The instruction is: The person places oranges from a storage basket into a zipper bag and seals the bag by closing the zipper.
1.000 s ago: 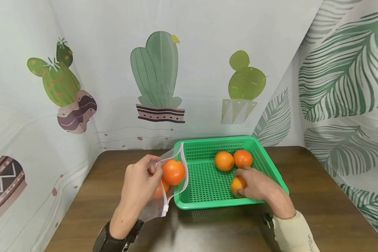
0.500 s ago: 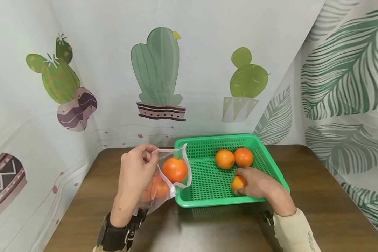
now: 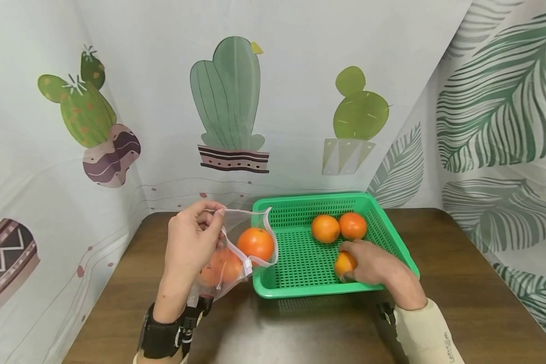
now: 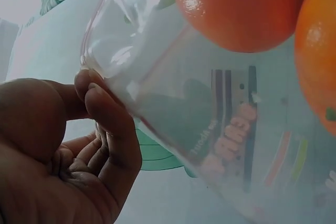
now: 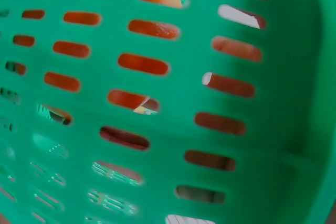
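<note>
My left hand point(image 3: 193, 235) pinches the edge of a clear zip bag point(image 4: 231, 145) between thumb and fingers, seen close in the left wrist view. The bag's mouth gapes to the right, its white slider point(image 3: 247, 266) low on the rim. Several oranges sit inside, one bright orange point(image 3: 256, 243) right in the mouth. In the green basket point(image 3: 309, 293), my right hand point(image 3: 373, 263) curls its fingers round an orange point(image 3: 345, 264) near the front side. Two more oranges point(image 3: 325, 228) lie together at the back. The right wrist view is filled by the basket's slotted wall point(image 5: 178, 93), hiding most of that hand.
The basket stands on a dark wooden table point(image 3: 300, 333), toward its back edge. A white cloth point(image 3: 296, 101) printed with cacti and leaves hangs behind. The bag's rim overlaps the basket's left side in the head view.
The left hand has moved up and left, drawing the bag's near edge away so its mouth stands wider. The right hand stays on its orange in the basket.
</note>
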A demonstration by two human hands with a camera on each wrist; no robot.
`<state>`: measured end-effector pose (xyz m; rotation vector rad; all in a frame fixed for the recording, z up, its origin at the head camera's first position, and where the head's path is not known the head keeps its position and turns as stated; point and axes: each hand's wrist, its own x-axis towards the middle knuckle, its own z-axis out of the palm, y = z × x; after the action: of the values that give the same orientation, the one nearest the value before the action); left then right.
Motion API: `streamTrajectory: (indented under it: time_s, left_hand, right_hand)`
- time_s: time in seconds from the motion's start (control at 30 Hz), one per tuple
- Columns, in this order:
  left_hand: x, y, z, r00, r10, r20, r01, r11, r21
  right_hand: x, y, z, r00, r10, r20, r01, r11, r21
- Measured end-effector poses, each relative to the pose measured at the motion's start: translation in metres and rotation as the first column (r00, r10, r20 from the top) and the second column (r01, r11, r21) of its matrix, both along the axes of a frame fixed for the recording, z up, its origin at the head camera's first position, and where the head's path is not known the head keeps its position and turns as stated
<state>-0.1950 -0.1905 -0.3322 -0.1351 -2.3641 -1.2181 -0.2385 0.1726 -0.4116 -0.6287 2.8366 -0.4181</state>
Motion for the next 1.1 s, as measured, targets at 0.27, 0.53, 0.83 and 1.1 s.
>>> streamTrajectory:
  time_s: [0.27, 0.53, 0.83, 1.1]
  left_hand:
    - [0.002, -0.003, 0.002, 0.999, -0.044, -0.002, 0.044, 0.995, 0.095]
    - [0.005, 0.000, 0.009, 0.999, -0.045, -0.017, 0.047, 0.988, 0.146]
    - [-0.004, -0.008, -0.001, 0.994, -0.089, -0.071, 0.100, 0.979, 0.176]
    - [-0.003, -0.011, 0.002, 0.993, -0.081, -0.082, 0.095, 0.978, 0.188]
  right_hand:
    - [-0.003, 0.001, -0.001, 0.999, 0.022, -0.037, -0.021, 1.000, 0.004]
    - [-0.003, 0.001, 0.000, 0.996, 0.030, -0.079, -0.031, 1.000, -0.006]
    - [-0.003, 0.002, -0.001, 0.993, 0.039, -0.108, -0.042, 0.999, -0.029]
    - [-0.003, 0.002, 0.000, 0.991, 0.038, -0.131, -0.043, 0.998, -0.035]
